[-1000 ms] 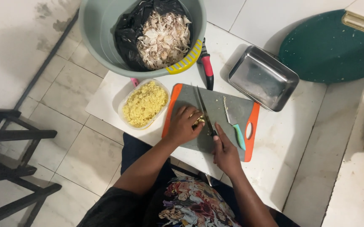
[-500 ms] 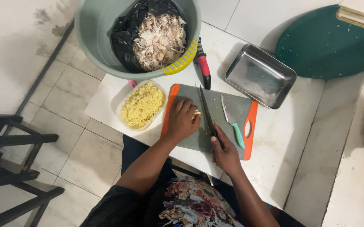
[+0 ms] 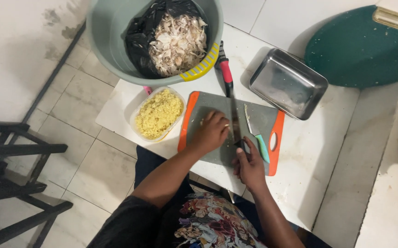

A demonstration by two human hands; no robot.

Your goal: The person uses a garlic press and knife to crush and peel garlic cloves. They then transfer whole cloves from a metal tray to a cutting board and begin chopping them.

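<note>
My left hand (image 3: 210,133) rests curled on a grey cutting board with orange ends (image 3: 263,120), fingertips against the blade of a large dark knife (image 3: 235,121). My right hand (image 3: 248,165) grips that knife's handle at the board's near edge. What lies under my left fingers is hidden. A small knife with a teal handle (image 3: 258,140) lies on the board just right of the blade. A clear tub of minced yellow food (image 3: 157,114) stands left of the board.
A grey basin (image 3: 111,41) lined with a black bag of pale peels sits at the back. A red-handled tool (image 3: 225,69) lies beside it. A steel tray (image 3: 287,83) is right of the board, a green round board (image 3: 360,46) beyond. A black frame (image 3: 10,174) stands at left.
The large knife has swung from a slanted to a more upright line on the board. My left hand has stayed against the blade. The view has drifted slightly.
</note>
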